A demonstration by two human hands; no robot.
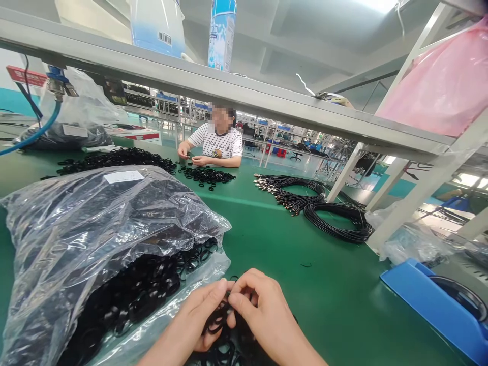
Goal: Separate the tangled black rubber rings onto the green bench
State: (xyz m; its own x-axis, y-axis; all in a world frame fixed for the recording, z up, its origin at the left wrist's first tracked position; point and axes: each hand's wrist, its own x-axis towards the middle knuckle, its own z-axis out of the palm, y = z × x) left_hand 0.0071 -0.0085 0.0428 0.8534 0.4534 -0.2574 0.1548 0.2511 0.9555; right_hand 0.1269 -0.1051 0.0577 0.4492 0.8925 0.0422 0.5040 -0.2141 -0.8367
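My left hand is curled around several black rings, which look like rubber. Close against it, my right hand has thumb and fingers pinched together at a black ring, mostly hidden by the fingers. More loose black rings lie on the table beneath both hands. To the left, a large clear plastic bag lies on its side, its open end spilling a mass of black rings towards my hands.
Across the green table, a person handles rings beside a ring pile. Coiled black cables lie at the right, near a blue holder. A metal shelf crosses overhead; an air hose hangs left.
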